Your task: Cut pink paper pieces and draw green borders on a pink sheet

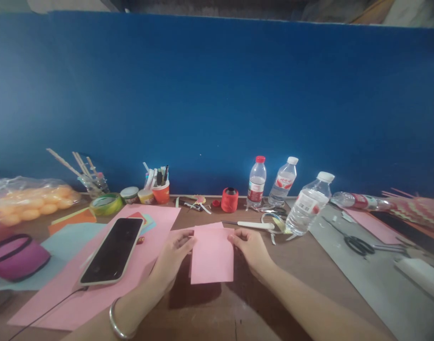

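Observation:
A pink sheet of paper (pixel 212 258) is held up in the middle, just above the brown table. It looks folded or doubled, since a second pink layer shows behind its top and left edges. My left hand (pixel 174 253) pinches its upper left edge between thumb and fingers. At the upper right edge, my right hand (pixel 250 248) grips it the same way. A silver bangle circles my left wrist. Behind the paper, a white-handled craft knife (pixel 255 225) lies on the table.
Left, a phone (pixel 112 251) with a cable rests on a large pink sheet (pixel 57 305). An orange cup of pens (pixel 161 193) and a red spool (pixel 230 201) stand at the back. Water bottles (pixel 307 206) stand right, by scissors (pixel 359 245) on a grey mat (pixel 366 289). A blue panel (pixel 217 94) rises behind.

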`<state>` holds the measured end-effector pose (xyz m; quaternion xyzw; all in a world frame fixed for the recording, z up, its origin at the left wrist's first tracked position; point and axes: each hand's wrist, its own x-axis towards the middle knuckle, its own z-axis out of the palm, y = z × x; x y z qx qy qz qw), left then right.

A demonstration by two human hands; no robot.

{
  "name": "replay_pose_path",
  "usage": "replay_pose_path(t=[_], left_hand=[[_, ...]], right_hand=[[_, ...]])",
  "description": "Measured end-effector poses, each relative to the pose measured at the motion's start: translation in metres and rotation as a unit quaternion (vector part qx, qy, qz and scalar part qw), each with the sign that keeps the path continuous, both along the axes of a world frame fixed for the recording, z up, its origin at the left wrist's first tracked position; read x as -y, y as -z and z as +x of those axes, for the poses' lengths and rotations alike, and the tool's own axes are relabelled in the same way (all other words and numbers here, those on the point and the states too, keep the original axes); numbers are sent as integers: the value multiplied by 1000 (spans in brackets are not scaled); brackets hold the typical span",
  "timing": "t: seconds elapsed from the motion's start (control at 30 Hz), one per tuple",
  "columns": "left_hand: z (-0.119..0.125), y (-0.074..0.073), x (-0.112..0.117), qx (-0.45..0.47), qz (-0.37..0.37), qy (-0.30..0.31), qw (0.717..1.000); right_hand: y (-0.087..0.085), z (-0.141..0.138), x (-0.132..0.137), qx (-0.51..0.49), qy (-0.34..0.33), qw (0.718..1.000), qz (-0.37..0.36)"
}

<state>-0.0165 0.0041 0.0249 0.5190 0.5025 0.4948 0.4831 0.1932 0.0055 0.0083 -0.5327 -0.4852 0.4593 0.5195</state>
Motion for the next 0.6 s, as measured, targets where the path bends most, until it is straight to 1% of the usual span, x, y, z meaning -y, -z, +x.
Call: replay_pose_path(t=[0.07,0.13,0.33,0.43,0.6], left_hand=[[2,-3,2,1,-6,20,1000],[2,-4,2,-4,-7,26,1000],[-2,6,-3,-37,1,-11,999],[-4,10,-6,-50,7,-19,999],[-7,6,-5,-42,31,-3,999]], right_hand=[[2,1,-2,-3,9,1000,6],[4,2,-3,-4,15,1000,11],[7,2,-3,-15,13,1000,14],[7,2,-2,-28,6,999,12],[5,2,0,-52,-15,998,12]])
